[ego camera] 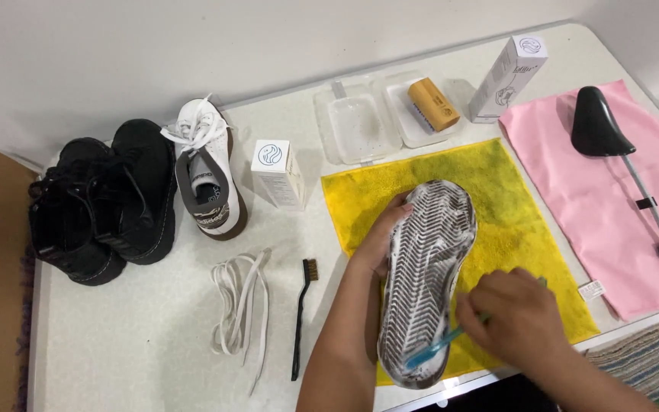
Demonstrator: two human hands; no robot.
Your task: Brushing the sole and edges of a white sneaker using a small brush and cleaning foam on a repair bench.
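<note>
My left hand (383, 236) grips the side of a shoe (429, 259) held sole-up over a yellow cloth (512, 198). The ridged sole is covered in white foam. My right hand (516, 317) holds a teal toothbrush (432, 351), its bristle end pressed on the heel part of the sole.
A white sneaker (209, 175) and a pair of black shoes (104, 198) stand at the left. Loose white laces (238, 305), a thin black brush (301, 313), two white boxes (278, 174), a clear open case (360, 122) holding a wooden brush (433, 104), and a black shoe tree (612, 145) on a pink cloth (634, 229) lie around.
</note>
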